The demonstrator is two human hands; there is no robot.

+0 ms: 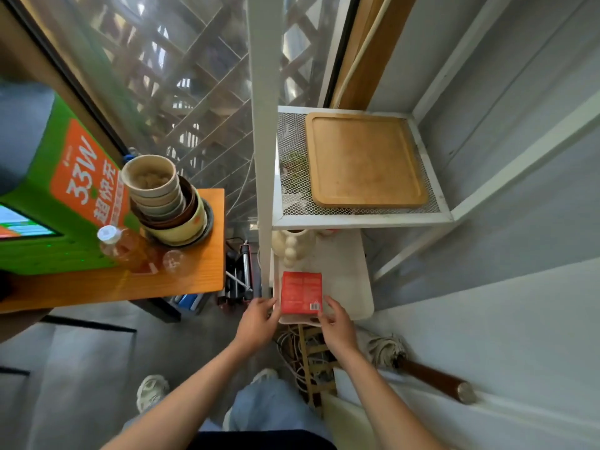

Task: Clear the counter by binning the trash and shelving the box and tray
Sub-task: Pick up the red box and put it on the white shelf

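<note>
Both hands set a red box on the lower shelf of the white rack.

Far left of the white rack (360, 219), a green machine (61, 196) stands on the orange wooden surface (181, 284) with a plastic bottle (120, 245), an upturned glass (175, 261) and stacked bowls (165, 199). At the rack's lower shelf (350, 280), the left hand (258, 323) touches the red box (301, 292) at its left edge, fingers (268, 305) loosely curled; the right hand (336, 326) pinches its near right corner. The box lies flat, just in front of a cream vase (292, 246). On the rack's mesh top shelf rests the wooden tray (363, 160). Right of the rack's foot, a mop (418, 365) lies on the floor.
</note>
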